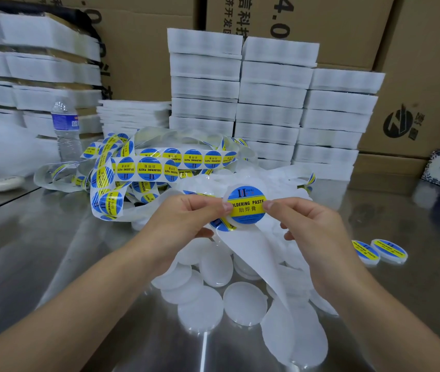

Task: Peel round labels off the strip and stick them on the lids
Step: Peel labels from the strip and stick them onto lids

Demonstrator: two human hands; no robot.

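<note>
Above the shiny metal table (52, 251), the left hand (186, 218) and the right hand (312, 226) held up one round white plastic lid (226, 194) between them. A round blue and yellow sticker label (245, 205) sat on top of it. The left thumb and fingers pinched the lid's left edge, and the right thumb and finger pinched its right edge. Both thumb tips pressed down on the label. This looked like the smoothing step, with the label on and being rubbed flat. Next, I think the lid should go beside the two finished labelled lids (379, 251) on the right. Then a bare one must come from the pile of plain white lids (213, 291) under the hands. A new label must be peeled from the long tangled strip of blue and yellow labels (143, 167) farther back. It needs a gentle pull and a careful aim at the lid's middle. A used white backing strip (253, 253) hung down below the hands. Behind stood big brown cardboard boxes (414, 76), and I could not tell what was inside them. Stacks of white foam trays (267, 103) stood in front of the boxes, and their insides were hidden too. A clear plastic water bottle (66, 127) stood at the left, and I could not tell how much water it held.
</note>
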